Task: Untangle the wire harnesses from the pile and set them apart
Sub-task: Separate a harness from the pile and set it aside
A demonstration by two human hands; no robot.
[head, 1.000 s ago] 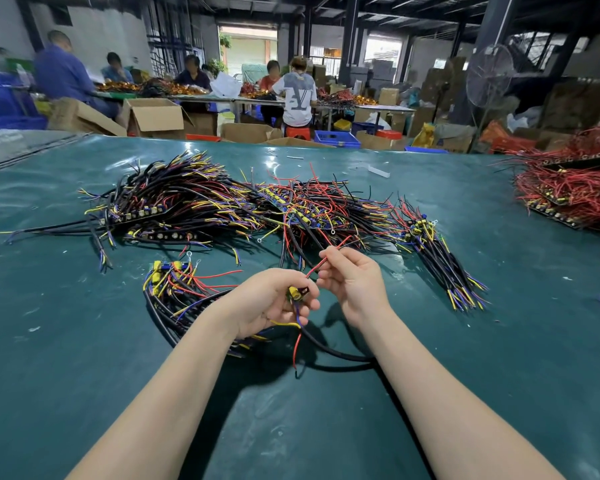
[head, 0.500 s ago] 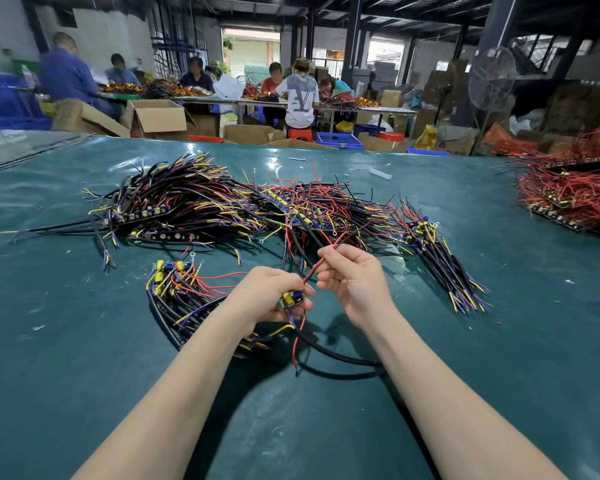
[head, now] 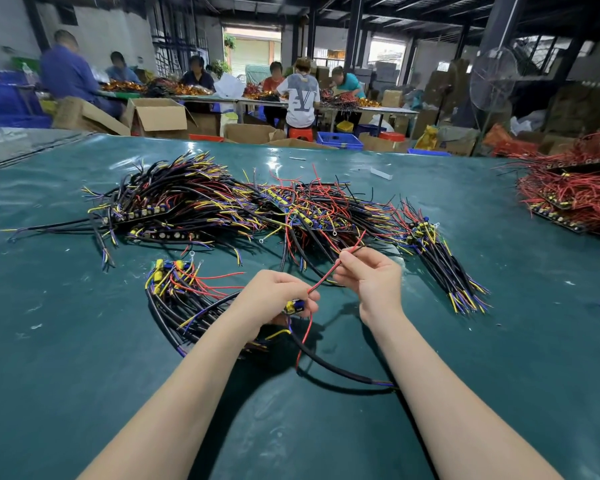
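My R hand [head: 371,278], pinching the red wire [head: 326,275], has pulled away from L hand [head: 274,299], which grips the harness connector [head: 294,305] above the table [head: 84,375] nr the pile [head: 205,202]; lead prob. nearly free.

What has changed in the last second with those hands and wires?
The right hand, pinching the red wire, has drawn slightly right, away from the left hand, so more wire stretches between them. The left hand still grips the connector. The pile and the bundle lie as before.
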